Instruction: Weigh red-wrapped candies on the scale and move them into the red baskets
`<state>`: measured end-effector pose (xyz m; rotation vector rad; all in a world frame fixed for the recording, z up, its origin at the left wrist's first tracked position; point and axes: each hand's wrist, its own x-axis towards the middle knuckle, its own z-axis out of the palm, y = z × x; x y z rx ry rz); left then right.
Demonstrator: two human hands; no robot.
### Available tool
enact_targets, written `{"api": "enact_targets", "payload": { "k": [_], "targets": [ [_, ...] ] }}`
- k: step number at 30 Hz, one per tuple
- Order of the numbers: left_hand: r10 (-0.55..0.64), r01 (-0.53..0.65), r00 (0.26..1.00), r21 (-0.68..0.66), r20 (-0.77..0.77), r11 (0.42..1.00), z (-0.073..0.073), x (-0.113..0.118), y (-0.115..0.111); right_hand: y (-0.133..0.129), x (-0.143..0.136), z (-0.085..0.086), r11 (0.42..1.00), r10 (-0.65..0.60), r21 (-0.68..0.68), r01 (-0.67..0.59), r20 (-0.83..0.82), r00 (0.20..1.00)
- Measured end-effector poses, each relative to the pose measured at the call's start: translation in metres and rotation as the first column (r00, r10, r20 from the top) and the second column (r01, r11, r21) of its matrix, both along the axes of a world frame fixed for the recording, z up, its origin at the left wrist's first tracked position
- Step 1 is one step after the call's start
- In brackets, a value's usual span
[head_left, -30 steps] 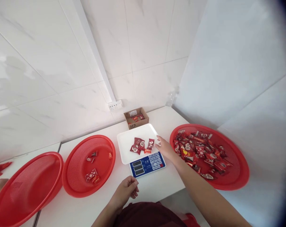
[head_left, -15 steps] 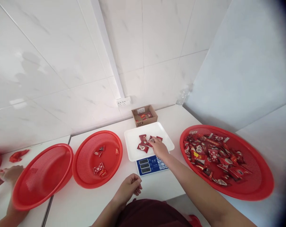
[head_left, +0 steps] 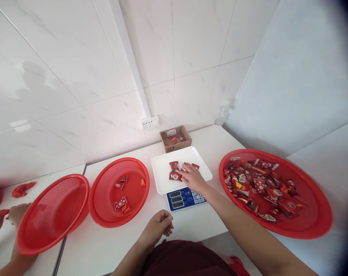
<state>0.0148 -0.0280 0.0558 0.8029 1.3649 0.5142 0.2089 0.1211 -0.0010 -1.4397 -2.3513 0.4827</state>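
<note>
Spreading in an open grip, the right hand (head_left: 192, 177) is touching red packets (head_left: 175, 175) inside the scale tray's (head_left: 162, 163) rim.

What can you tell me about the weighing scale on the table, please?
The scale sits on the white table, just in front of the cardboard box. Its blue front panel has three dark displays, any digits unreadable, and a keypad partly hidden by the right hand. The white, plastic-looking, round-cornered tray on top bears red wrapped packets; the hand's fingers spread over them.
</note>
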Motion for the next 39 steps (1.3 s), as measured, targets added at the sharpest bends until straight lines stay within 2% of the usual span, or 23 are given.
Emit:
{"api": "enact_targets", "payload": {
  "k": [3, 5, 9, 12, 14, 17, 20, 22, 26, 31, 34, 39],
  "targets": [
    [0.003, -0.003, 1.000, -0.008, -0.001, 1.000, 0.000, 0.000, 0.000, -0.007, 0.030, 0.003, 0.988, -0.131, 0.066, 0.141, -0.130, 0.983],
    [-0.001, 0.001, 1.000, -0.007, -0.002, 1.000, -0.001, 0.000, 0.000, -0.016, 0.059, -0.002, 0.956, -0.263, 0.084, 0.280, -0.173, 0.949],
    [-0.017, 0.017, 1.000, -0.009, 0.002, 1.000, -0.001, 0.003, 0.001, -0.042, 0.125, -0.026, 0.872, -0.485, 0.015, 0.489, -0.107, 0.868],
    [-0.036, 0.036, 0.999, -0.015, 0.004, 0.999, -0.001, 0.006, 0.001, -0.063, 0.165, -0.045, 0.818, -0.575, -0.029, 0.574, -0.037, 0.818],
    [-0.053, 0.053, 0.999, -0.008, 0.007, 0.999, -0.001, 0.008, 0.001, -0.073, 0.180, -0.053, 0.798, -0.601, -0.060, 0.600, -0.003, 0.799],
    [-0.072, 0.072, 0.997, -0.001, 0.007, 0.997, -0.001, 0.011, 0.002, -0.083, 0.183, -0.054, 0.779, -0.614, -0.143, 0.611, 0.027, 0.789],
    [-0.081, 0.081, 0.997, 0.002, 0.000, 0.997, -0.001, 0.013, 0.002, -0.087, 0.169, -0.049, 0.760, -0.622, -0.225, 0.609, 0.016, 0.783],
    [-0.085, 0.085, 0.996, 0.006, -0.003, 0.996, -0.002, 0.014, 0.002, -0.087, 0.158, -0.047, 0.773, -0.601, -0.259, 0.579, -0.004, 0.799],
    [-0.081, 0.081, 0.997, 0.010, 0.002, 0.997, -0.004, 0.015, 0.001, -0.087, 0.143, -0.049, 0.792, -0.564, -0.279, 0.542, 0.004, 0.826],
    [-0.080, 0.080, 0.997, 0.017, -0.010, 0.997, -0.005, 0.014, 0.000, -0.087, 0.142, -0.056, 0.801, -0.560, -0.254, 0.542, -0.001, 0.828],
    [-0.090, 0.095, 0.992, 0.058, -0.089, 0.994, -0.004, 0.010, 0.004, -0.087, 0.144, -0.059, 0.799, -0.561, -0.258, 0.543, 0.004, 0.828],
    [-0.045, 0.146, 0.926, 0.243, -0.375, 0.959, -0.008, -0.011, 0.016, -0.088, 0.144, -0.059, 0.803, -0.565, -0.244, 0.544, -0.022, 0.825]
  ]
}}
